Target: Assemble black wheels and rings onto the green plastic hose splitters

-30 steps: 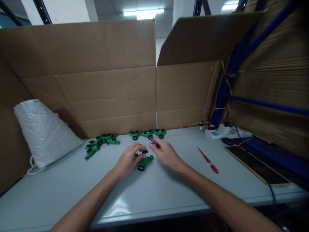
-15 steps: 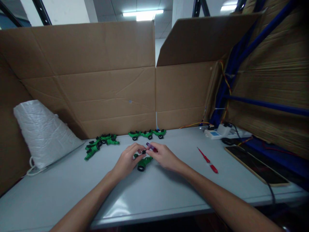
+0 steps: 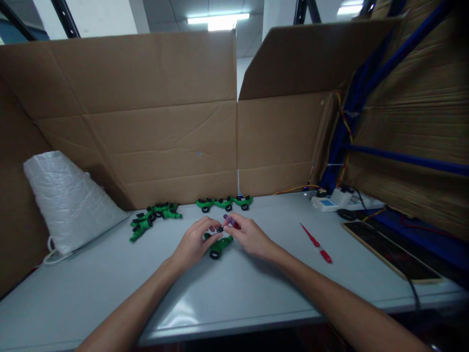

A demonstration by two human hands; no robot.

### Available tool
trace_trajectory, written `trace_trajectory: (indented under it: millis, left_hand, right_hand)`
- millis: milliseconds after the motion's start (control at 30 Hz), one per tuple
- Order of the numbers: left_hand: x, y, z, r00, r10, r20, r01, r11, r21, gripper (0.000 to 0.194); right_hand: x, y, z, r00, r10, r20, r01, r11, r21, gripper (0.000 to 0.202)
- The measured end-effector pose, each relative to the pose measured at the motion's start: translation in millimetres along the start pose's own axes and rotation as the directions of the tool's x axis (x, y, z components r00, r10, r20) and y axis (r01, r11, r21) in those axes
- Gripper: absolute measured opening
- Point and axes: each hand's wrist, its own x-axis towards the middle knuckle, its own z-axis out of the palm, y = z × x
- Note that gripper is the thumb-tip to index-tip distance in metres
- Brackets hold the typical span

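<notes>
Left hand [image 3: 192,243] curls in, pinching a small black piece [image 3: 220,229] by the green toy car [image 3: 222,246] on the table [image 3: 110,293]; right hand [image 3: 252,237], close beside, grips a purple tool [image 3: 230,221], one end hidden!

I'm working in what looks like a small workshop corner: cardboard sheets [image 3: 157,137] wall in my pale desk [image 3: 110,303], a blue metal frame [image 3: 361,88] rises on the right beside a power strip [image 3: 326,203], several alike green wheeled toys [image 3: 220,246] share the surface, and tube lights [image 3: 220,20] shine overhead.
</notes>
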Motion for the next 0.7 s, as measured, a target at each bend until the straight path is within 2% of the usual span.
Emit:
trace_trajectory:
  millis: [133, 333, 500, 600, 700]
  left_hand:
    - [-0.4, -1.1, 0.8, 1.000, -0.003, -0.014, 0.003, 1.000, 0.020, 0.016]
    - [0.2, -0.5, 1.7, 0.995, -0.049, -0.089, 0.049, 0.999, -0.004, 0.011]
    - [0.6, 0.9, 3.1, 0.994, -0.067, -0.084, 0.065, 0.997, -0.033, 0.011]
    - [1.0, 0.8, 3.8, 0.995, -0.068, -0.073, 0.066, 0.997, -0.027, 0.014]
    - [0.9, 0.7, 4.2, 0.996, -0.078, -0.041, 0.076, 0.997, -0.032, 0.017]
  right_hand:
    - [0.4, 2.7, 1.3, 1.000, -0.015, 0.005, 0.015, 1.000, 0.003, 0.011]
    - [3.4, 8.7, 3.9, 1.000, -0.017, 0.001, 0.017, 0.995, 0.097, 0.019]
    - [3.7, 7.4, 6.9, 1.000, -0.007, 0.004, 0.007, 0.994, 0.111, 0.025]
    - [1.6, 0.4, 4.2, 0.998, -0.014, -0.065, 0.016, 0.999, 0.044, 0.029]
    - [-0.2, -7.8, -2.2, 0.974, -0.069, -0.215, 0.063, 0.997, -0.037, 0.034]
